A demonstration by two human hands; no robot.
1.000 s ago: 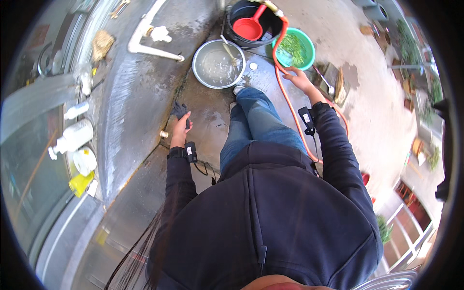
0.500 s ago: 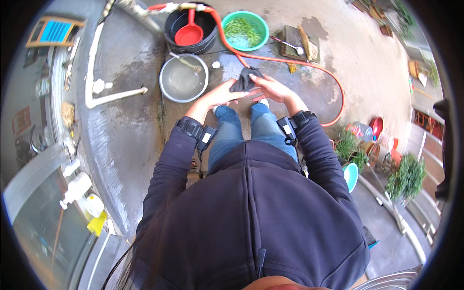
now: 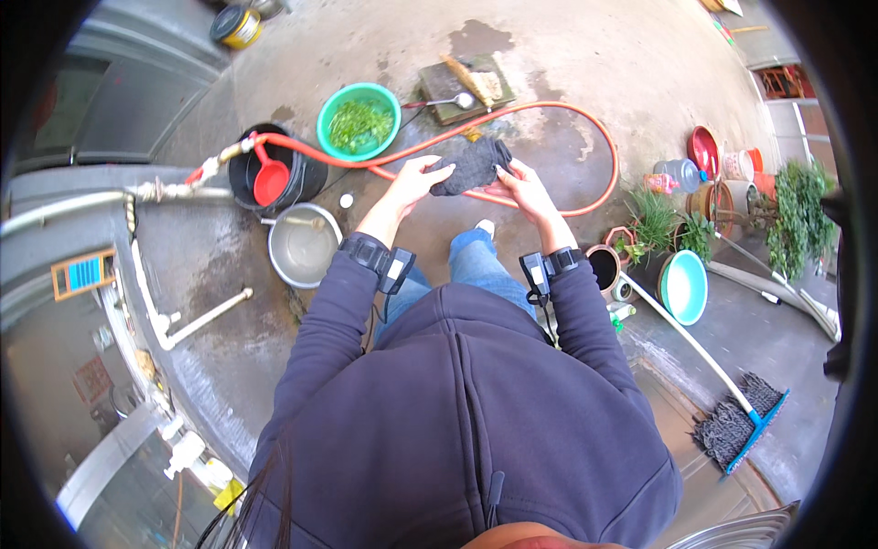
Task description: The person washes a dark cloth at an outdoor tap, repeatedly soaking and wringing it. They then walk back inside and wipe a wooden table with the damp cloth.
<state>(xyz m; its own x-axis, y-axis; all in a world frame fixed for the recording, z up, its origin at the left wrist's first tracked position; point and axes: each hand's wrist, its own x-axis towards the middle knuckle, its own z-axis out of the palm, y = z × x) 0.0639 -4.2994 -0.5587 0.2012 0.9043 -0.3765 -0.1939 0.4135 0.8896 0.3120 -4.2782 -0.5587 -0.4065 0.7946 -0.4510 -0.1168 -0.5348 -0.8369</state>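
A dark grey cloth (image 3: pixel 468 166) is stretched out between my two hands, in front of my body. My left hand (image 3: pixel 412 185) grips its left end, with thumb and fingers closed on the fabric. At the opposite end, my right hand (image 3: pixel 527 194) pinches it, the thumb on top. Whether the cloth is folded or a sewn piece such as a sock, I cannot tell. Behind and below it runs an orange hose (image 3: pixel 585 207) on the ground.
To the left stand a metal basin (image 3: pixel 305 261), a black bucket (image 3: pixel 309 183) with a red dipper (image 3: pixel 271 181), and a green basin (image 3: pixel 331 146) of leafy greens. A stone slab (image 3: pixel 439 84) lies ahead. Potted plants (image 3: pixel 651 218), a turquoise basin (image 3: pixel 684 287) and a mop (image 3: pixel 732 430) are right.
The cloth, bunched up before, is now spread flat, and my hands have moved farther apart. My view has turned right, bringing the mop into sight and shifting the basins left and down.
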